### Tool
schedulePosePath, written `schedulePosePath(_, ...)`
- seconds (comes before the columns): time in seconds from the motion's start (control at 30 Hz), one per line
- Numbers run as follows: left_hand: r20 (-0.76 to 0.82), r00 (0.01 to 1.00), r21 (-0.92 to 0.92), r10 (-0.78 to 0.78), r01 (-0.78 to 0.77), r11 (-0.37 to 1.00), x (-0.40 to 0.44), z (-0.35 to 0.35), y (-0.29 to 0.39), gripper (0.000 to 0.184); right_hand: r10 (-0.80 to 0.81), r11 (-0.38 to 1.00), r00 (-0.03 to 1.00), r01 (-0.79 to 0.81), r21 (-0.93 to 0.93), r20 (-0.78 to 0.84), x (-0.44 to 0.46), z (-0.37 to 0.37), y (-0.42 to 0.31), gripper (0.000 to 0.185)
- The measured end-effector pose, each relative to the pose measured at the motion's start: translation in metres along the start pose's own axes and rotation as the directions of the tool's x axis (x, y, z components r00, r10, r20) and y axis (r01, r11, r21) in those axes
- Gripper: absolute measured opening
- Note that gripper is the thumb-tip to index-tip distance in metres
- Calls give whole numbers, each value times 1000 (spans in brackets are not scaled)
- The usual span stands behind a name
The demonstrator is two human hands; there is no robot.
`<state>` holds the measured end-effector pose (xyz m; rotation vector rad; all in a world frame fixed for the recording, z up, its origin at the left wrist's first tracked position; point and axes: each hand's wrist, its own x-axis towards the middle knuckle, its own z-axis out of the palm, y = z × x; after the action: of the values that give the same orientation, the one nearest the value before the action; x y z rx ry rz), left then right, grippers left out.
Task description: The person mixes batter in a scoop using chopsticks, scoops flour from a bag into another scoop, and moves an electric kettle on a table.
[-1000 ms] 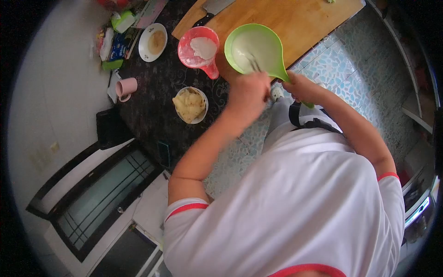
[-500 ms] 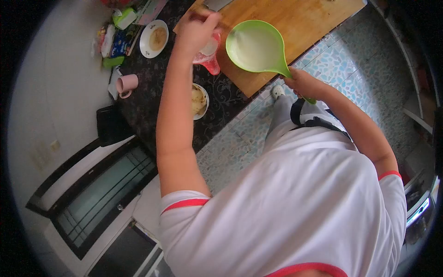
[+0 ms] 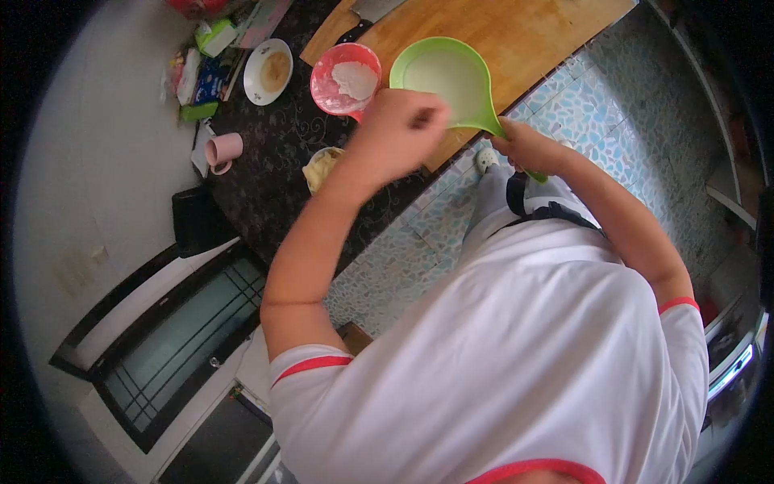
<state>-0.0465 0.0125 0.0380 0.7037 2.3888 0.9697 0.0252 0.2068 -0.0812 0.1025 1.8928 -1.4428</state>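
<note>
Left hand curled at near side of green ladle; cannot tell whether it holds anything. Right hand grips ladle's handle, by cutting board. Pale liquid inside looks evenly mixed; white powder left in red ladle, unmixed.

Left hand seemingly curled — right hand clenched, both elbows bent.

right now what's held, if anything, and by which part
The right hand holds the round, green, plastic-looking bowl by its long handle; whether the left hand holds anything is unclear.
</note>
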Motion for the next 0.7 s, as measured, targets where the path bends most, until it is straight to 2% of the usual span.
schedulePosePath(0.07, 26, 972, 239, 235, -235, 942, 24, 11, 30, 20, 20, 999, 1000, -20, -47, 6, -1, 1, -2, 18)
schedulePosePath(0.13, -133, 987, 141, 91, -72, 987, 66, 12, 34, 24, 29, 997, 999, -28, -65, 14, 1, -2, -1, 21)
schedulePosePath(0.2, -473, 858, 286, 200, -66, 956, 109, -5, 1, 27, 37, 998, 999, -35, -45, 31, 4, -3, 4, 28)
schedulePosePath(0.23, -420, 907, -29, 29, -45, 999, 103, -21, -8, 27, 27, 998, 999, -26, -60, 23, 4, -3, 4, 28)
schedulePosePath(0.27, -311, 943, -337, -120, 9, 942, 95, -42, -18, 27, 17, 997, 1000, -16, -73, 17, 4, -3, 2, 29)
schedulePosePath(0.3, -286, 956, -68, -63, 46, 997, 82, -60, -41, 26, 6, 997, 1000, -4, -83, 16, 4, -2, 1, 29)
schedulePosePath(0.33, -246, 969, 210, -13, 66, 975, 70, -66, -61, 27, 14, 996, 1000, -13, -85, 16, 6, 0, 4, 29)
schedulePosePath(0.37, -193, 942, 15, -275, 284, 959, 53, -58, -53, 26, 21, 996, 1000, -20, -88, 12, 10, 1, 8, 29)
schedulePosePath(0.4, -89, 856, -165, -510, 492, 855, 30, -41, -39, 25, 32, 995, 999, -31, -92, 8, 13, 2, 11, 28)
schedulePosePath(0.43, -85, 952, -75, -295, 289, 954, 14, -20, -38, 24, 12, 998, 1000, -12, -70, 4, 13, 3, 11, 28)
schedulePosePath(0.47, -60, 996, 12, -64, 65, 998, 5, 3, -34, 23, -7, 999, 1000, 7, -47, -1, 11, 3, 11, 28)
schedulePosePath(0.53, -3, 979, 179, 205, -201, 963, 12, 17, 8, 25, 6, 1000, 1000, -6, -18, 8, 6, 3, 6, 25)
schedulePosePath(0.6, -182, 978, 106, 105, -86, 991, 41, 20, 24, 22, 58, 998, 998, -57, -8, 35, -1, 0, -4, 21)
schedulePosePath(0.67, -433, 876, 127, 213, -174, 976, 75, 8, 9, 27, 63, 998, 998, -62, -20, 32, 0, 0, -3, 21)
schedulePosePath(0.7, -409, 905, 167, 117, -52, 985, 88, -1, -9, 25, 59, 998, 998, -58, -27, 37, -1, -1, -4, 21)
